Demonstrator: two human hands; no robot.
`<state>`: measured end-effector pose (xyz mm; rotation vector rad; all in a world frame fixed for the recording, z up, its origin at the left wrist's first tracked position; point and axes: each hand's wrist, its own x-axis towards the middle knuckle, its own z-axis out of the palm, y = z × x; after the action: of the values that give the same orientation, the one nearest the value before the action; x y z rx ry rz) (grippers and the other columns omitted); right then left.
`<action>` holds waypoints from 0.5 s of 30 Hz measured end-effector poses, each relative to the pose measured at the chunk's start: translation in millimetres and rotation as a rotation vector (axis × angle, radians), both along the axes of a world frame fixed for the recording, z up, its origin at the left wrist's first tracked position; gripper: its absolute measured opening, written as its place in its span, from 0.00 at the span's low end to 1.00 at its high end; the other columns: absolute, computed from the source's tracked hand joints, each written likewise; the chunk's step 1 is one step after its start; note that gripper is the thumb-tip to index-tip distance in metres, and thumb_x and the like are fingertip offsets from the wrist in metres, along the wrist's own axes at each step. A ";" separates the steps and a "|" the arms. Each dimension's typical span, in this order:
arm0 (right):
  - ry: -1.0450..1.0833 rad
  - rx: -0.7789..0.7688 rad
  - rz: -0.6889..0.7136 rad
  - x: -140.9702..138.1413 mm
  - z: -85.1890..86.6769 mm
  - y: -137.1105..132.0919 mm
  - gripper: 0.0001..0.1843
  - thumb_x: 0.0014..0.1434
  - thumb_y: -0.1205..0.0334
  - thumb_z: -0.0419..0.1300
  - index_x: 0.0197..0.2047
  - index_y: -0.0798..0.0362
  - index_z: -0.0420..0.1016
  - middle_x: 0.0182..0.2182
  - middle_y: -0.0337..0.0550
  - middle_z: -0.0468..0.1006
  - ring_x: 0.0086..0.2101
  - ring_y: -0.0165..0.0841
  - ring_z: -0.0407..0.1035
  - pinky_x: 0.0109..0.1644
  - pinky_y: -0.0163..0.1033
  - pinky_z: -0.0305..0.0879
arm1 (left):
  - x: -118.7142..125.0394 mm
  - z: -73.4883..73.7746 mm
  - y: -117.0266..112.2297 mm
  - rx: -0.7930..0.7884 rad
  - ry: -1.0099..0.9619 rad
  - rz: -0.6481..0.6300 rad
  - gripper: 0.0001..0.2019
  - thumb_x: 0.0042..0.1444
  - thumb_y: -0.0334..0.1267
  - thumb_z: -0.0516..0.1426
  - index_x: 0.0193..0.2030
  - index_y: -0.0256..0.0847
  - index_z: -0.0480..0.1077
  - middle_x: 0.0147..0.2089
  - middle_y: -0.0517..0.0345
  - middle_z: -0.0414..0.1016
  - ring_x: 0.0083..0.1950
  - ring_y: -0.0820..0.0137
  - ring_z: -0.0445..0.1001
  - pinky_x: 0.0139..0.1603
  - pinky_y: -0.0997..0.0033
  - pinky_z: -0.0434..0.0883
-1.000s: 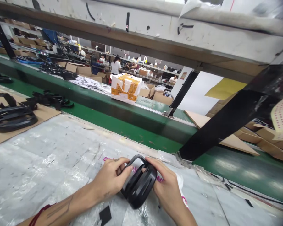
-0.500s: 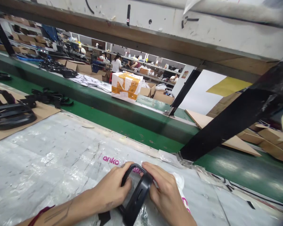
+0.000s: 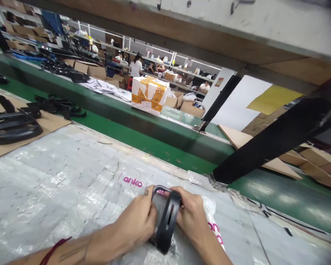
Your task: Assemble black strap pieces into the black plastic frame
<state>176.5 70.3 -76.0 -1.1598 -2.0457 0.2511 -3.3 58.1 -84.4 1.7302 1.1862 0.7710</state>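
Both hands grip a black part (image 3: 167,219) — the left hand (image 3: 138,221) closes its fingers on one side, the right hand (image 3: 191,217) on the other. The part stands on edge on a clear bag (image 3: 99,184) covering the table (image 3: 44,191), near its front edge — a green belt (image 3: 143,141) runs beyond.

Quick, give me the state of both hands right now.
Left hand: closed on the black plastic part.
Right hand: closed on the same black plastic part, from the other side.
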 end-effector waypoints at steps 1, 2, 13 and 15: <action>0.025 -0.039 -0.025 0.1 -0.2 2.2 0.09 0.61 0.64 0.53 0.36 0.57 0.74 0.21 0.39 0.75 0.20 0.31 0.69 0.25 0.34 0.59 | -2.7 8.0 5.3 -0.027 -0.022 -0.024 0.18 0.64 0.41 0.46 0.56 0.36 0.62 0.30 0.52 0.76 0.29 0.63 0.74 0.31 0.66 0.68; 0.054 -0.078 -0.058 -0.1 -0.2 4.6 0.09 0.60 0.64 0.53 0.35 0.56 0.74 0.21 0.39 0.74 0.20 0.31 0.69 0.25 0.33 0.59 | -5.7 15.4 10.0 -0.048 -0.074 -0.047 0.20 0.63 0.43 0.48 0.59 0.38 0.61 0.36 0.51 0.77 0.35 0.61 0.76 0.36 0.65 0.70; -0.149 -0.371 -0.286 6.1 22.8 -43.0 0.13 0.51 0.53 0.70 0.31 0.53 0.76 0.26 0.47 0.79 0.27 0.47 0.75 0.24 0.39 0.63 | -7.9 13.8 15.1 -0.143 -0.782 0.233 0.20 0.52 0.43 0.58 0.14 0.42 0.57 0.17 0.62 0.55 0.23 0.71 0.57 0.26 0.70 0.59; -0.371 -0.278 -0.502 30.5 18.9 -85.4 0.16 0.51 0.49 0.68 0.34 0.53 0.76 0.27 0.49 0.78 0.25 0.49 0.74 0.21 0.41 0.62 | -9.0 13.2 18.0 -0.227 -0.858 0.202 0.22 0.50 0.43 0.59 0.13 0.43 0.52 0.15 0.64 0.51 0.21 0.72 0.52 0.25 0.69 0.58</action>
<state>207.0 -15.1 -57.1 -1.9686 -1.9793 0.0737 -12.2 76.0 -71.2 0.9176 0.7970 1.2727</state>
